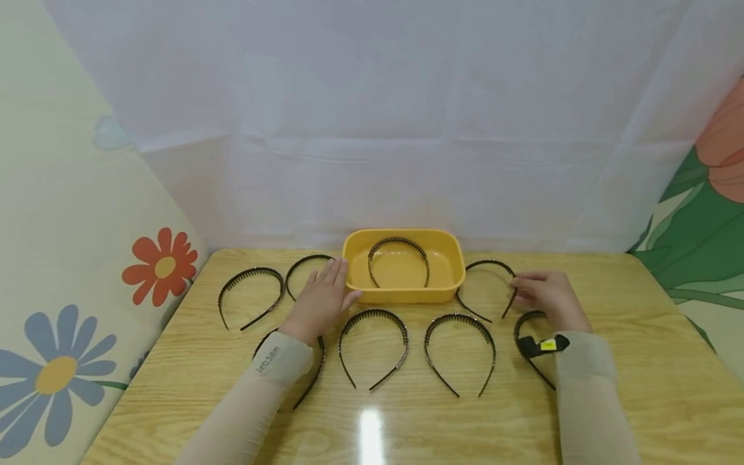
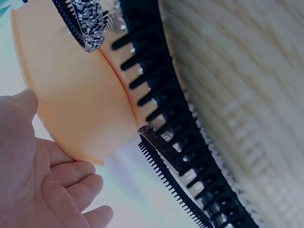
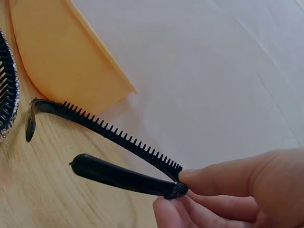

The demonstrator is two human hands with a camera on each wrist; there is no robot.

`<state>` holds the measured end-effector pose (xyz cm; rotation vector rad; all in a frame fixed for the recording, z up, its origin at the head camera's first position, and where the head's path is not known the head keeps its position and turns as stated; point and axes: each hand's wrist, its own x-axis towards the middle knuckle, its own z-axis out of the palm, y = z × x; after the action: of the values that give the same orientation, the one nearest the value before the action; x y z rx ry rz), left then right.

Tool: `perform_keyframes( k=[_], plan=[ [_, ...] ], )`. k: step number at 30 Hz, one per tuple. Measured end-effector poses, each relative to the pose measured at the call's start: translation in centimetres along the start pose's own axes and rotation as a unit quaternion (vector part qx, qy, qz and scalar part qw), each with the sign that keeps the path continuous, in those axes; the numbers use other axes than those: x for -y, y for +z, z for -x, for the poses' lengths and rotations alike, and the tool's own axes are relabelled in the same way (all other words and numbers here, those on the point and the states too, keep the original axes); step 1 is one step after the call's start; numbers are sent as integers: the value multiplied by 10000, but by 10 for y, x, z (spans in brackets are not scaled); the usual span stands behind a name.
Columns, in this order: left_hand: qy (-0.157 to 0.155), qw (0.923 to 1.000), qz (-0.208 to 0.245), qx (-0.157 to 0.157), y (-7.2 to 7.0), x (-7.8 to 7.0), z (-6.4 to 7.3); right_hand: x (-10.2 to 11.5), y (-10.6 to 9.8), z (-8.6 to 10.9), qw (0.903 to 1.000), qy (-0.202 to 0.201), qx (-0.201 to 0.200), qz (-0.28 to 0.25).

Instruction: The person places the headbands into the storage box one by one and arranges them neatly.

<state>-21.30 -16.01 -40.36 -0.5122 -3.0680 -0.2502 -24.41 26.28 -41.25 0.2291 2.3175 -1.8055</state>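
Nearest us, before the yellow rounded plastic box (image 1: 407, 296), we see two black, arched, toothed plastic headbands (image 1: 374, 313) on the wood-grain tabletop (image 1: 442, 426). Left of the box, the bare left hand (image 1: 320, 298) touches its wall, fingers loosely extended. Right of it, the bare right hand (image 1: 552, 300) pinches another black toothed headband (image 3: 123, 179) between thumb and fingertips. Farther, inside the box, we see one similar headband (image 1: 398, 240).

Wood-grain table (image 1: 465, 426), yellow tray (image 1: 401, 296) towards the back, black headbands (image 1: 374, 313) near it
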Motion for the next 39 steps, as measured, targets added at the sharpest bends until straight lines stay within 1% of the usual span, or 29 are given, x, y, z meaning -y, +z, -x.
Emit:
perform_keyframes(
  k=[8, 12, 18, 23, 30, 36, 39],
  plan=[
    [30, 10000, 5, -21, -1, 1, 1, 7, -1, 4, 9996, -10, -184, 230],
    [81, 9999, 1, -65, 0, 2, 1, 10, -3, 6, 9994, -72, -260, 231],
    [72, 10000, -11, -24, 1, 3, 0, 14, -5, 7, 9987, -197, -457, -58],
    [90, 9999, -58, -18, 0, 3, 1, 17, -6, 9, 9965, -295, -746, -221],
    [101, 9999, -27, -11, 1, 3, 1, 22, -5, 13, 9877, -357, -1218, -908],
    [77, 10000, -35, -30, 3, 3, 0, 29, -2, 17, 9801, -516, -1426, -1281],
    [67, 10000, -28, -45, 4, 4, 0, 33, -1, 20, 9777, -530, -1468, -1403]
  ],
)
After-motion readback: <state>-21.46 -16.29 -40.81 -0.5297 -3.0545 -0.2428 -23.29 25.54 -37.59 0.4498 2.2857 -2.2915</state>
